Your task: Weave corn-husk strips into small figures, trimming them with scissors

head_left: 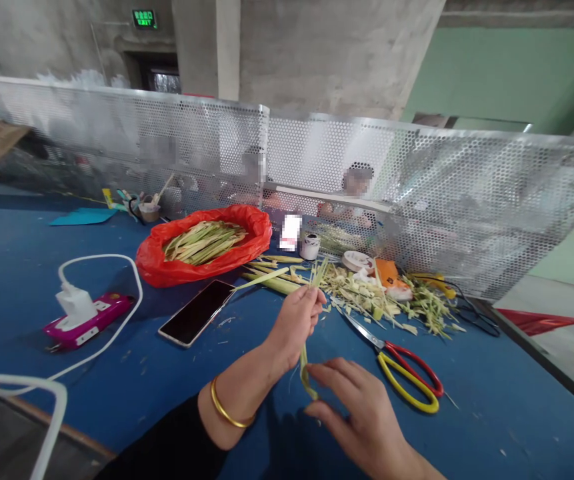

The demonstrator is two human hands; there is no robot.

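My left hand point(294, 327), with a gold bangle on the wrist, pinches the upper part of a thin green leaf strip point(307, 373) above the blue table point(67, 227). My right hand point(361, 413) is lower and nearer me, its fingers curled on the strip's looped lower end. The strip's split tips point(319, 270) stick up past the left fingers. Red and yellow scissors point(401, 370) lie shut on the table just right of my hands.
A red bag point(261, 233) of cut leaf strips sits behind, with a phone point(197, 312), long stalks point(271, 280) and a pile of scraps point(381, 297). A pink power strip point(84, 320) with charger lies left. A perforated metal screen point(417, 187) walls the far edge; people sit behind it.
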